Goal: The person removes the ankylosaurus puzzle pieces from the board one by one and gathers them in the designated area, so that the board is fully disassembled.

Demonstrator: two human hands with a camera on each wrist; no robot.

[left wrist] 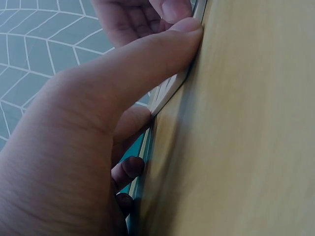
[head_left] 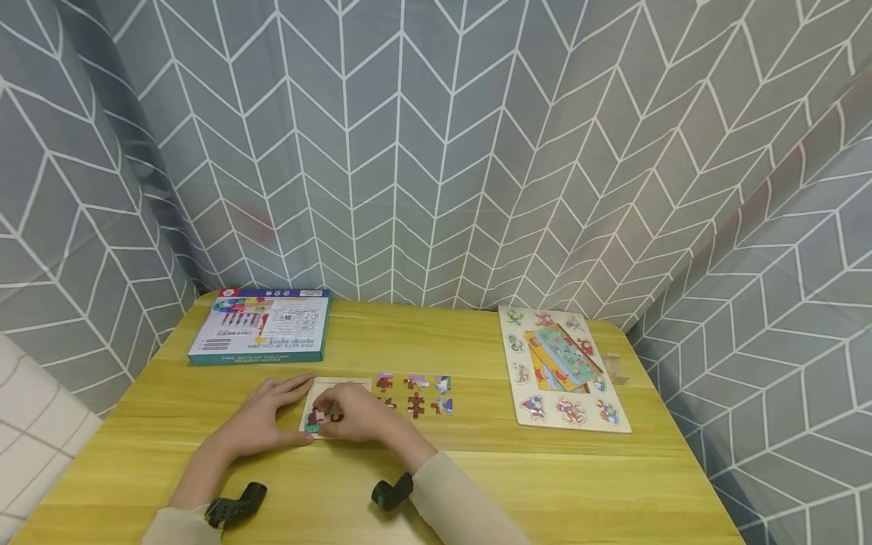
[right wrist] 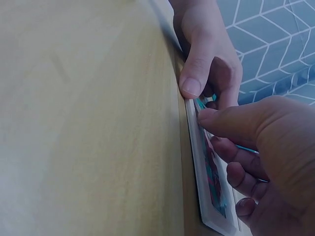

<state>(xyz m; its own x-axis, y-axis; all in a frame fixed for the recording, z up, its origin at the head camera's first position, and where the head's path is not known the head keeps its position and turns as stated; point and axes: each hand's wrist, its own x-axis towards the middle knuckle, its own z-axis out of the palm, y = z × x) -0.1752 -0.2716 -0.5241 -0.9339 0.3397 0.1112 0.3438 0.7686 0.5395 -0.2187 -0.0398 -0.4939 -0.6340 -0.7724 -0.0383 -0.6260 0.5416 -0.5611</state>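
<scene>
A small wooden puzzle tray (head_left: 350, 381) lies on the table with brown and teal jigsaw pieces (head_left: 314, 422) in its left part. My left hand (head_left: 269, 416) grips the tray's left side, thumb at the near corner and forefinger at the far one. In the left wrist view the thumb (left wrist: 184, 29) touches the tray's edge. Over the tray, my right hand (head_left: 357, 411) bends its thumb and fingers about a puzzle piece, which they partly hide. The right wrist view has the right thumb (right wrist: 209, 117) low over the tray (right wrist: 197, 167).
Several loose puzzle pieces (head_left: 415, 405) lie in two rows right of the tray. A boxed set (head_left: 262, 333) stands at the back left. On the right, a wooden board (head_left: 572, 412) with sea-animal pictures bears colourful cards (head_left: 565, 354). A patterned curtain (head_left: 409, 151) hangs behind the table.
</scene>
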